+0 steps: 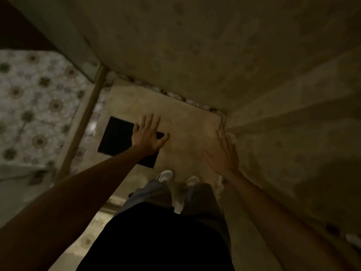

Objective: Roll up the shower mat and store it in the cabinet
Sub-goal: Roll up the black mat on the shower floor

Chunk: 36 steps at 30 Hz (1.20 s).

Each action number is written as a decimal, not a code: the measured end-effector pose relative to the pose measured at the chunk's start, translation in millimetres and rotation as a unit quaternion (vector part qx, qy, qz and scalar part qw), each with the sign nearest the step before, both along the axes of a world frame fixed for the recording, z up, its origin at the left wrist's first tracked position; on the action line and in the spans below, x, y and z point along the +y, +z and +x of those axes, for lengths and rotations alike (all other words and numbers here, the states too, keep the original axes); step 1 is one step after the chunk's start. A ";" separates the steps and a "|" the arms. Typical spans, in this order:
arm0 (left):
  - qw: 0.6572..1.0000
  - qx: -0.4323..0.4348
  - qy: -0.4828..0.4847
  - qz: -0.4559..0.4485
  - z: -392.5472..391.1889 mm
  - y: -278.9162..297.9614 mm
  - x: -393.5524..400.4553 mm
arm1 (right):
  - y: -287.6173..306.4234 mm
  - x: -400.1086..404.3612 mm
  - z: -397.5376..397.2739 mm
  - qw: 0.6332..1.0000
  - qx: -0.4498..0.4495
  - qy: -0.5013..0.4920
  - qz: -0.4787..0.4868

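Black and flat, the shower mat lies unrolled on the tan shower floor, just left of the person's white shoes, its long axis running from the far left toward the near right, its near right part hidden behind the left wrist. Both hands are empty and spread wide with fingers splayed: the left hand hovers over the mat's right edge, palm down, forearm stretched forward from the lower left. The right hand, well right of the mat, reaches forward beside the beige wall; whether it touches is unclear.
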State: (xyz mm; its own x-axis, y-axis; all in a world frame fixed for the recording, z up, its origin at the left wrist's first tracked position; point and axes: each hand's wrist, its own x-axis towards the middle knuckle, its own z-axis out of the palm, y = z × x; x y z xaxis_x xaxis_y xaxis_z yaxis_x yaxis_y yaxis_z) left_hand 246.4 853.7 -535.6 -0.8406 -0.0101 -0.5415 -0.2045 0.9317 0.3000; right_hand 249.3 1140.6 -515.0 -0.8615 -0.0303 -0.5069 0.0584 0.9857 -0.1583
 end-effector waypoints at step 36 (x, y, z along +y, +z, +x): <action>0.908 -0.069 0.411 0.034 102.7 -551.5 22.6 | -584.1 -231.3 -124.9 0.545 -0.076 0.830 0.093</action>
State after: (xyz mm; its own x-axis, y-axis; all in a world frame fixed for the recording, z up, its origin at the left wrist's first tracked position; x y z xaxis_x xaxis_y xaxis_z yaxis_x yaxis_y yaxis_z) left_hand 349.2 876.2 -1087.1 -0.4872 -0.5669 -0.6642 -0.8633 0.4271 0.2687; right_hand 124.4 909.3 -1099.1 0.3273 -0.6397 -0.6954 -0.9391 -0.3020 -0.1642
